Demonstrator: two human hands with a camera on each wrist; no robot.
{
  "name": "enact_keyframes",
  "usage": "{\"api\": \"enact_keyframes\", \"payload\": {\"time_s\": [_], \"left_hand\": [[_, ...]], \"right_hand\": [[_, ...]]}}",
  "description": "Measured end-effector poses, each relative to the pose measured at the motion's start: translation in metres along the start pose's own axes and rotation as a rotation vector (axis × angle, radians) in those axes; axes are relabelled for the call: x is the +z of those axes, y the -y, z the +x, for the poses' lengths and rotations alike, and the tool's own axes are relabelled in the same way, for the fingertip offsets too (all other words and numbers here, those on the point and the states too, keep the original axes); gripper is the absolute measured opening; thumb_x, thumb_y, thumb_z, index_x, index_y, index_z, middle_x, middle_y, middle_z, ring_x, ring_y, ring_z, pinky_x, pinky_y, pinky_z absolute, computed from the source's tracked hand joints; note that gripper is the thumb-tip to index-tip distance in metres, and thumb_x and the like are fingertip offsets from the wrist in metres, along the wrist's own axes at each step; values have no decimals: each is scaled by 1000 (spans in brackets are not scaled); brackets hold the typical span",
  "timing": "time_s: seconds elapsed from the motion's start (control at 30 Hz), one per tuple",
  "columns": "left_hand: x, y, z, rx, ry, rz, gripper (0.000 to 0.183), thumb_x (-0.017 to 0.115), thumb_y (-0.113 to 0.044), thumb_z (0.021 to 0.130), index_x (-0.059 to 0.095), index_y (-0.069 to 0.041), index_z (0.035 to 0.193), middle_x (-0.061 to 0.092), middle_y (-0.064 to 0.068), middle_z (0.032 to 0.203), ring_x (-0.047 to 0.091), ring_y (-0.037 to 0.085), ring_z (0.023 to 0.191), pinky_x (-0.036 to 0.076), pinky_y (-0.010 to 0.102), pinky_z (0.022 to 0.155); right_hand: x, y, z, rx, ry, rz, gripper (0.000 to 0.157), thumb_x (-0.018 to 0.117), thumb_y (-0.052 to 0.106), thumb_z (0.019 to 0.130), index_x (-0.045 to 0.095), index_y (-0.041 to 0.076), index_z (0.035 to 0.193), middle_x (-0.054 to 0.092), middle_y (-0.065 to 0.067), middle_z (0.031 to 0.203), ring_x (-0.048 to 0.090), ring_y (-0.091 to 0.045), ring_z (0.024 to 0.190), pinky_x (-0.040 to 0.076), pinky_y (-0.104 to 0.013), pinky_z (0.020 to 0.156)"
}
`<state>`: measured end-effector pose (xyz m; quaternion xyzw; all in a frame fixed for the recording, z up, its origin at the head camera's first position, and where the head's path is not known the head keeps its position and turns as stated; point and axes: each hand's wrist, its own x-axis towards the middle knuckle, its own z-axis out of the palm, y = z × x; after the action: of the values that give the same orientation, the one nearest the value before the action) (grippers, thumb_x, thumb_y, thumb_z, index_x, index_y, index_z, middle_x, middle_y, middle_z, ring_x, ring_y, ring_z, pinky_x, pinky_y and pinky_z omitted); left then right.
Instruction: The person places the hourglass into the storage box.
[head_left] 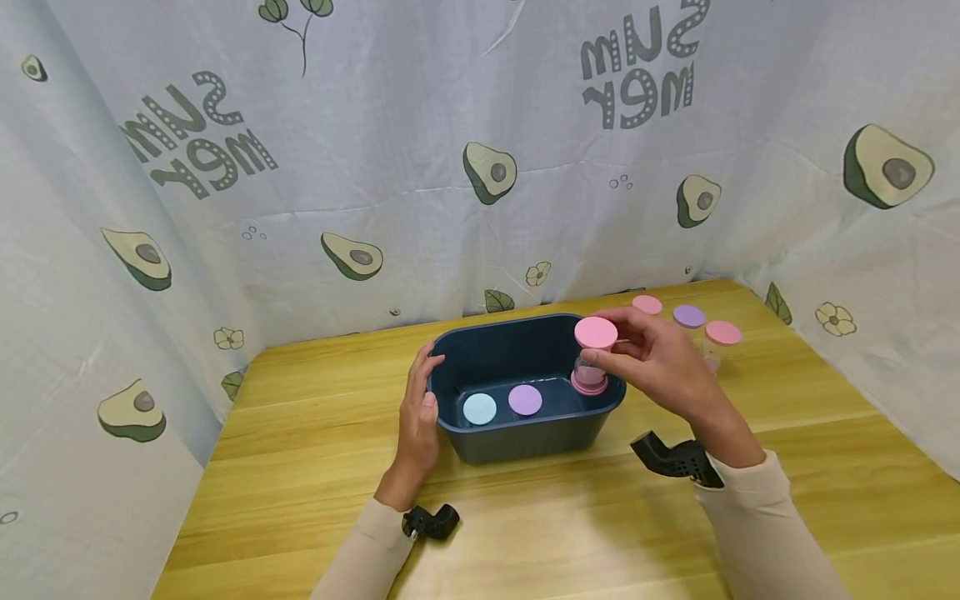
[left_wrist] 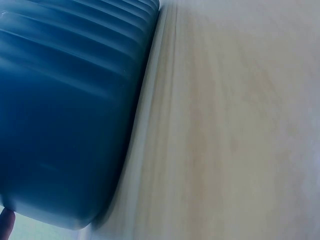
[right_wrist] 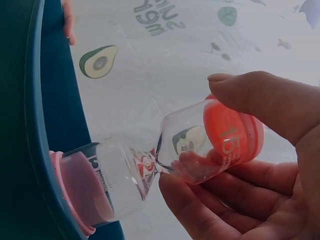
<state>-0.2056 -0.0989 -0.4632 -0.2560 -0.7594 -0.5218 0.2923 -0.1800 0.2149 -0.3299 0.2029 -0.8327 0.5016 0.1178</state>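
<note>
My right hand (head_left: 663, 362) grips a sand timer (head_left: 596, 333) by its upper pink cap, at the right end of a dark blue bin (head_left: 528, 433). Seen from the right wrist, the timer (right_wrist: 117, 175) has two clear bulbs, pink sand, pink caps and a printed 15; its lower cap is inside the bin's rim. Thumb and fingers close around the upper bulb and cap. Along the bin's left end lies my left hand (head_left: 418, 412), fingers extended against the wall. Inside the bin are a light-blue-capped timer (head_left: 480, 408) and a purple-capped timer (head_left: 525, 400).
Behind my right hand, at the table's back right, stand a pink-capped timer (head_left: 647, 305), a purple-capped one (head_left: 688, 316) and another pink-capped one (head_left: 723, 333). A printed curtain (head_left: 420, 208) hangs behind the wooden table (head_left: 315, 467).
</note>
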Motion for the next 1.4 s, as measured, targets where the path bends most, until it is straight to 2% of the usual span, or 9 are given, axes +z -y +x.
{"api": "enact_keyframes", "payload": {"time_s": [0.17,0.33,0.53,0.97,1.23,1.4], "left_hand": [[0,-2,0,6,0,-2,55,23,-41,100,43,-7,138,30,14,154,27,30,142,24,62,108],[0,-1,-1,-11,5,-4,57,22,-44,100,43,-8,139,29,13,154,26,29,142,24,63,108],[-1,-1,-1,-6,4,-4,55,23,-41,99,43,-8,139,29,13,154,27,29,142,23,62,109],[-1,-4,0,-8,3,-2,52,26,-36,98,43,-8,139,29,13,155,26,30,142,23,63,108],[0,-1,0,-6,-3,-6,55,24,-41,99,43,-8,139,29,12,155,27,30,142,23,62,109],[0,-1,1,3,-9,-14,53,25,-38,99,44,-8,139,30,12,154,28,30,142,23,60,110]], "right_hand": [[2,-2,0,-6,37,-16,44,76,11,81,60,1,121,63,-10,108,67,-12,90,53,-18,78],[4,-2,-1,3,70,-88,43,78,18,81,61,6,119,65,-6,107,66,-15,90,53,-22,81],[5,-2,-1,-8,101,-143,41,78,22,81,62,11,116,65,-1,105,65,-15,91,54,-27,81],[7,-3,1,-49,119,-172,39,79,22,80,62,12,114,65,1,101,63,-13,90,53,-29,82],[9,-1,1,-36,138,-180,39,77,24,82,62,11,115,64,0,104,62,-13,95,52,-36,87],[9,-6,2,-19,147,-163,39,77,24,82,61,10,114,64,-1,104,62,-15,96,52,-34,89]]}}
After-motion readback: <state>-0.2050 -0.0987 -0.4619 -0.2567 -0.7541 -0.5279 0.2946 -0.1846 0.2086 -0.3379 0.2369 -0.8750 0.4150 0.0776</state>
